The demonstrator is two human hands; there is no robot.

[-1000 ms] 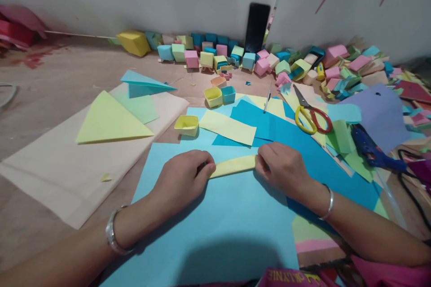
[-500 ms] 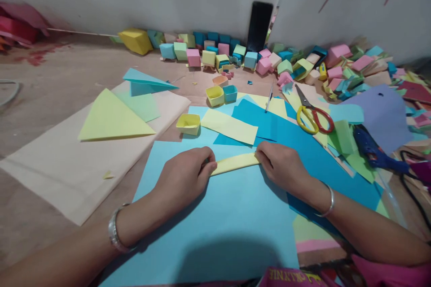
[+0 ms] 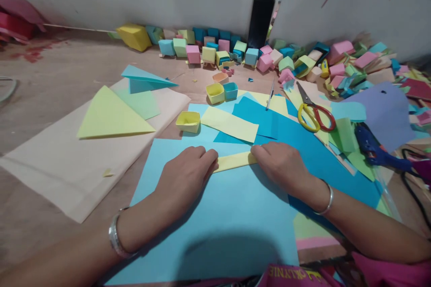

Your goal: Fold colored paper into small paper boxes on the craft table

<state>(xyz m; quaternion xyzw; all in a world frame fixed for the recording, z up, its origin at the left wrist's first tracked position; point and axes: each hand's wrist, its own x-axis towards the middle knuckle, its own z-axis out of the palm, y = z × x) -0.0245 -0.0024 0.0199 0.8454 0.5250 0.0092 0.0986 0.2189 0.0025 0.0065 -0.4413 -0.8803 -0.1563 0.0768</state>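
A folded yellow paper strip (image 3: 235,161) lies on a large light-blue sheet (image 3: 215,219). My left hand (image 3: 186,178) is closed, its fingers pressing down on the strip's left end. At the other end, my right hand (image 3: 279,163) pinches the strip with bent fingers. Both hands rest on the blue sheet; only the middle of the strip shows between them. Each wrist wears a silver bangle.
A yellow rectangle (image 3: 229,123) and dark-blue sheets (image 3: 266,121) lie beyond the hands, with small open paper boxes (image 3: 188,121). Scissors (image 3: 313,110) and a blue glue gun (image 3: 372,149) are at right. Paper cubes (image 3: 208,54) line the wall beside a phone (image 3: 260,21). Folded triangles (image 3: 107,114) sit left.
Both hands have slid a little inward along the strip, so less of it shows. The view has shifted slightly.
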